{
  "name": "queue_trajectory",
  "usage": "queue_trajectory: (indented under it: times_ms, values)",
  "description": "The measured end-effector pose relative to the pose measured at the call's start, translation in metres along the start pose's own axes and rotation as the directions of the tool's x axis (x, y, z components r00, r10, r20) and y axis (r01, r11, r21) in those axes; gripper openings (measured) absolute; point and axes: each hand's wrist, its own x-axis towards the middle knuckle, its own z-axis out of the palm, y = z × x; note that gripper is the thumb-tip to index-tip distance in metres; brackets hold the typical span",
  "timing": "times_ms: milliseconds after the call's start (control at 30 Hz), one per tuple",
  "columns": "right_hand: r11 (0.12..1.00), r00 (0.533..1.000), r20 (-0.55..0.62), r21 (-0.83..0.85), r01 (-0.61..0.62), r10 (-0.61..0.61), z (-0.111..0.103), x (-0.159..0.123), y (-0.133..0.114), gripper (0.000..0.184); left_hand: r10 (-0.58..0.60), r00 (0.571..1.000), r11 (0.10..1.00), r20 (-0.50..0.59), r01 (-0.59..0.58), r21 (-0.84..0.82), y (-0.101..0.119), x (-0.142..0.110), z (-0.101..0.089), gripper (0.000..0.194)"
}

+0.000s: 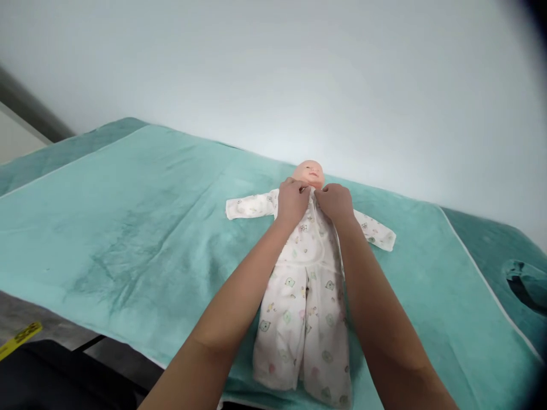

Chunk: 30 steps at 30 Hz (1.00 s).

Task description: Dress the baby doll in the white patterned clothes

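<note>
A baby doll (pixel 311 169) lies on its back, its head toward the wall. It wears a white one-piece baby suit (pixel 299 285) with small printed animals, sleeves spread to both sides and legs pointing toward me. My left hand (pixel 294 200) is closed at the left side of the suit's neckline, fingertips pinching the fabric. On the other side of the collar, my right hand (pixel 335 200) also pinches the neckline, just below the doll's chin. Between the two hands shows a narrow strip of the suit's front. My fingers hide any fastening there.
A teal cloth (pixel 179 228) with a pale edge covers the padded table, with some wrinkles on the left. Behind it rises a plain white wall (pixel 273 74). A dark object with a yellow strip (pixel 20 339) is at the lower left. At the right edge lies a clear item (pixel 525 279).
</note>
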Motion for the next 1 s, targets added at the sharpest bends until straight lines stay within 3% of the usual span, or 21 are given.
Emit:
queue_trajectory:
  times_ms: [100, 200, 500, 733, 1000]
  values:
    - [0.891, 0.994, -0.040, 0.449, -0.074, 0.103, 0.006, -0.004, 0.001, 0.022, -0.051, 0.998, 0.998, -0.040, 0.050, -0.030, -0.004, 0.000, -0.006, 0.012]
    - [0.763, 0.988, -0.097, 0.646, -0.031, 0.122, 0.014, -0.010, 0.006, 0.019, -0.076, 0.997, 0.994, -0.007, 0.075, -0.079, -0.007, 0.001, -0.008, 0.012]
    - [0.726, 0.991, -0.078, 0.687, -0.025, 0.108, 0.012, -0.019, 0.004, 0.018, -0.116, 0.974, 0.865, 0.193, 0.194, -0.462, 0.003, 0.007, -0.013, 0.017]
    - [0.770, 0.979, -0.193, 0.633, 0.074, 0.064, 0.013, -0.024, -0.001, 0.017, -0.124, 0.972, 0.914, 0.201, 0.191, -0.359, 0.003, 0.006, -0.012, 0.011]
    - [0.829, 0.963, -0.264, 0.526, 0.190, -0.053, 0.019, -0.041, 0.010, 0.017, -0.119, 0.958, 0.897, 0.259, 0.216, -0.386, 0.001, 0.007, -0.010, 0.009]
